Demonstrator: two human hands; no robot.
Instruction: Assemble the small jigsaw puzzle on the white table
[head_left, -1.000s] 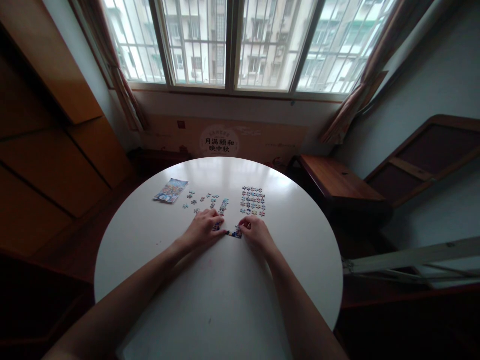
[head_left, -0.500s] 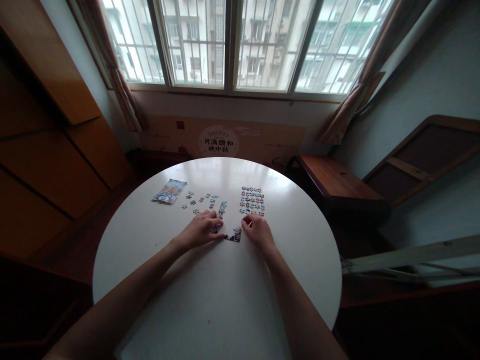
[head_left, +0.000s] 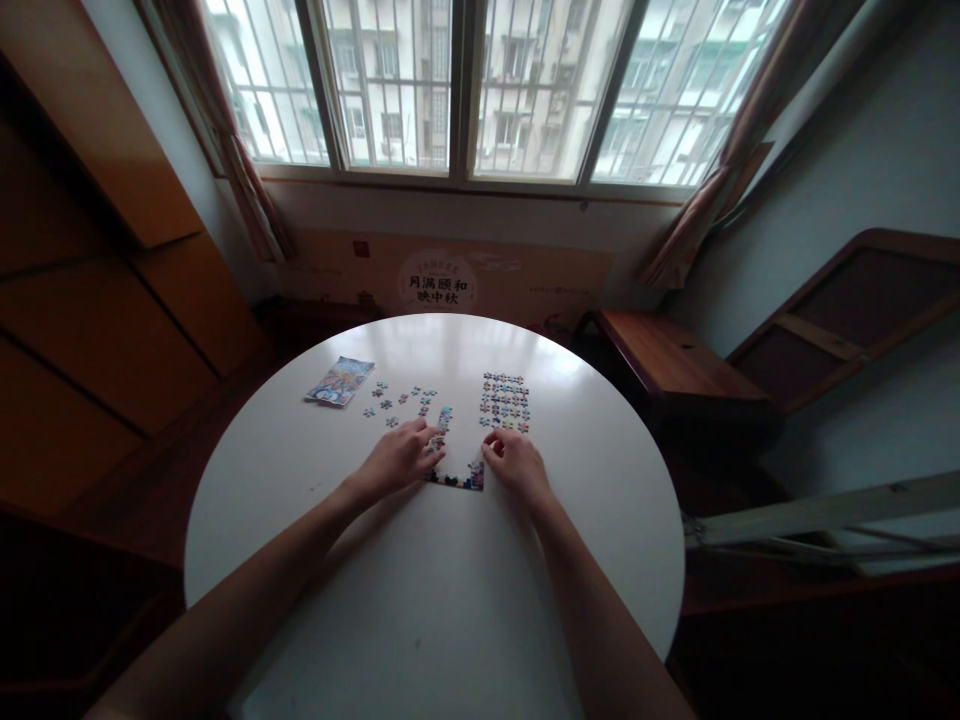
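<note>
A partly joined jigsaw puzzle (head_left: 459, 483) lies on the white round table, forming a U-shaped border with a left column, a bottom row and a short right side. My left hand (head_left: 401, 457) rests over its left column, fingers spread and touching the pieces, hiding part of them. Just above the short right side, my right hand (head_left: 517, 463) has thumb and forefinger pinched together; whatever is between them is too small to make out. Beyond the right hand, loose puzzle pieces (head_left: 505, 402) are laid out in neat rows. Several scattered pieces (head_left: 386, 405) lie beyond my left hand.
A colourful picture sheet (head_left: 340, 382) lies at the table's far left. The white table (head_left: 420, 600) has a rounded edge. Behind it are a printed panel (head_left: 525, 270) and barred windows. A wooden bench (head_left: 667, 350) stands to the right, orange cabinets (head_left: 165, 300) to the left.
My left hand's fingers have lifted and shifted slightly left, uncovering more of the puzzle's bottom-left corner. The puzzle border sits a touch nearer to me. My right hand has barely moved.
</note>
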